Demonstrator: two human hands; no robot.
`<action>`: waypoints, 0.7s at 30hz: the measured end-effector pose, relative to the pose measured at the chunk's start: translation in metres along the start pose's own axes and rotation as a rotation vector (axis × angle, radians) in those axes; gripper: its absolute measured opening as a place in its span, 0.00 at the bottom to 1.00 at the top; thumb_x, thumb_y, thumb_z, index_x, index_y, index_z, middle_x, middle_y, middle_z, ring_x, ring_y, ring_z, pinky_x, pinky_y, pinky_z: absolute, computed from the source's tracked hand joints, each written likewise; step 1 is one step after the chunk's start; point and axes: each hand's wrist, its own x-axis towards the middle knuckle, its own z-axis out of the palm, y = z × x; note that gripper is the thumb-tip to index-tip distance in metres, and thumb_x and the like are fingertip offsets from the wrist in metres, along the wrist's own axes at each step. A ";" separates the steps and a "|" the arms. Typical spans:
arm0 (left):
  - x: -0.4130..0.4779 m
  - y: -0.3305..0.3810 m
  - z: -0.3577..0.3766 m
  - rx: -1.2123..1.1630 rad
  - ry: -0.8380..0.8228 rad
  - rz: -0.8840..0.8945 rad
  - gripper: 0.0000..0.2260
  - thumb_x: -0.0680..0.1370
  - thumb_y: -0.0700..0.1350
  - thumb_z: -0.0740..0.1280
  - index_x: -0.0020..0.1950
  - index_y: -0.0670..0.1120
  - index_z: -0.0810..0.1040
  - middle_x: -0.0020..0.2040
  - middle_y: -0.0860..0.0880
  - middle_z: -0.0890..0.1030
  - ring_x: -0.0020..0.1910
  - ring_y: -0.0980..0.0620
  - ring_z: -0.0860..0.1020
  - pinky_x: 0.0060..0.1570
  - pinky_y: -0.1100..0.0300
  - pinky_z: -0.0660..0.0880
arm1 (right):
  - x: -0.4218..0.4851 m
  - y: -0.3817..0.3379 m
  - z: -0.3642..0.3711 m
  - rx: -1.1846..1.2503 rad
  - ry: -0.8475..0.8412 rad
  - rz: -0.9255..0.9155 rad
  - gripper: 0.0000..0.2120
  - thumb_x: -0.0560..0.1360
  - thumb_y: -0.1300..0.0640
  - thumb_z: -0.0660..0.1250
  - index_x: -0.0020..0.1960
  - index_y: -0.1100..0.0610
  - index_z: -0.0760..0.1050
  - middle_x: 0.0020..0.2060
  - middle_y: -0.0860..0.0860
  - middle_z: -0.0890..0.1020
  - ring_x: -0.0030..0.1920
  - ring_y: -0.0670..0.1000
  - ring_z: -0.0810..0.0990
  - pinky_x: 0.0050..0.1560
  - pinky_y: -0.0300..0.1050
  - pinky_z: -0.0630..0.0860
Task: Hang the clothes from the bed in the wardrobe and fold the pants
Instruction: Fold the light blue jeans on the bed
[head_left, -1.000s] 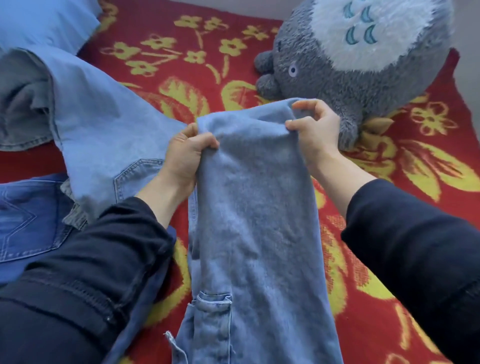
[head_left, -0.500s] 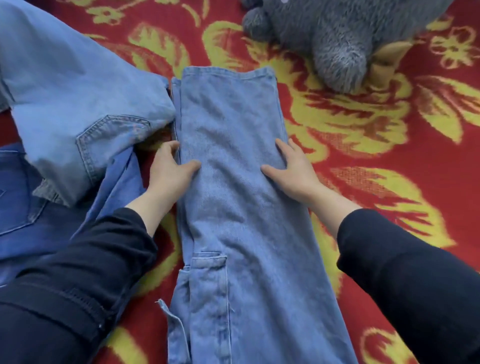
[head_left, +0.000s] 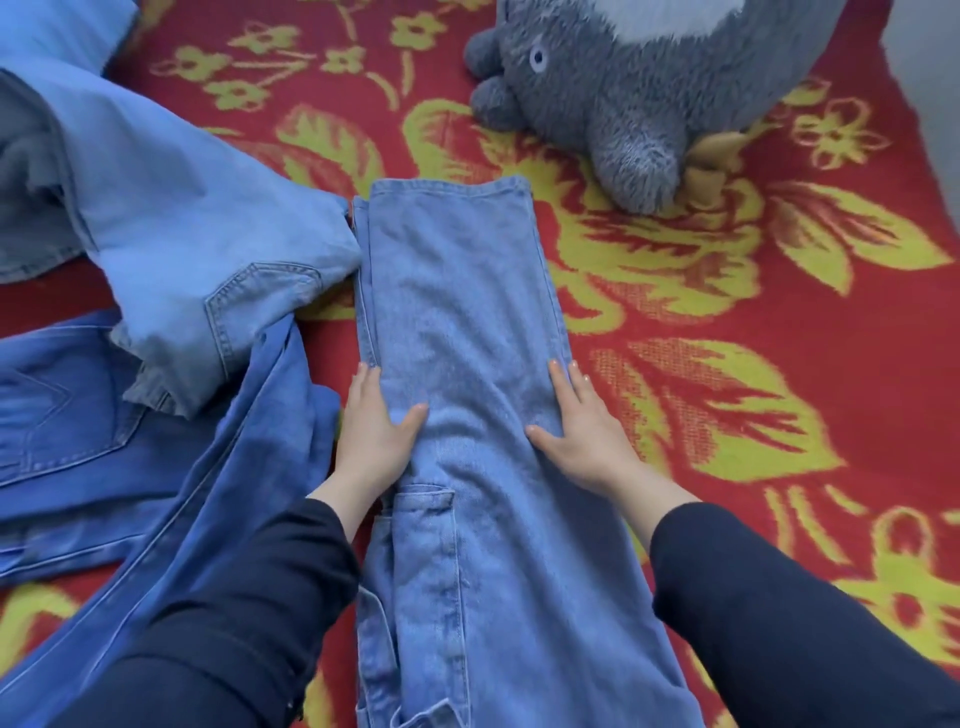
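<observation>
Where the other jeans lie: left of the left hand (head_left: 371, 436). A dark blue pair (head_left: 78, 431) is spread flat, one leg trailing back past the left sleeve (head_left: 249, 597). A paler pair (head_left: 208, 249) is heaped over it further forward, its edge touching the pants.
Left hand: palm down on the left edge of the pants, fingers straight, thumb spread inward. It presses and grips nothing.
Pants: (head_left: 457, 291) light blue denim laid in one long strip on the bed (head_left: 727, 322), under and between both hands. The long axis runs straight away from the person. The hem (head_left: 447, 189) is ahead of the fingertips and a pocket (head_left: 423, 519) is just behind the left wrist. The rest runs back between the forearms and out of view.
Right hand: (head_left: 582, 436) mirrors the left on the right edge, flat with straight fingers, holding nothing.
Plush toy: (head_left: 623, 93) grey, forward and right of the right hand and well apart from it. Its foot is near the hem's right corner but clear of it.
Coming move: likely a fold across the long axis. Both hands sit level with each other, so neither is nearer. The hem lies forward of both, one corner ahead of each hand, so each could reach its own corner and draw it back.
</observation>
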 end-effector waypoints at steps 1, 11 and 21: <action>-0.003 -0.001 -0.002 -0.058 0.002 -0.002 0.25 0.75 0.46 0.70 0.69 0.40 0.68 0.72 0.39 0.66 0.73 0.43 0.62 0.72 0.47 0.60 | -0.005 0.001 0.001 0.012 -0.015 0.008 0.39 0.79 0.45 0.61 0.78 0.46 0.38 0.78 0.47 0.40 0.78 0.49 0.42 0.76 0.50 0.50; -0.074 -0.013 -0.005 -0.253 0.170 -0.168 0.11 0.75 0.47 0.70 0.39 0.40 0.76 0.36 0.48 0.76 0.39 0.49 0.73 0.42 0.57 0.68 | -0.078 0.021 0.029 0.044 -0.056 0.067 0.39 0.77 0.45 0.64 0.79 0.45 0.43 0.78 0.49 0.44 0.78 0.49 0.47 0.75 0.48 0.53; -0.161 -0.041 0.013 -0.088 0.058 -0.168 0.12 0.74 0.50 0.71 0.52 0.49 0.72 0.48 0.53 0.77 0.49 0.50 0.74 0.50 0.53 0.70 | -0.183 0.060 0.076 0.302 0.139 0.239 0.30 0.72 0.48 0.70 0.71 0.53 0.64 0.69 0.48 0.70 0.70 0.52 0.66 0.67 0.54 0.65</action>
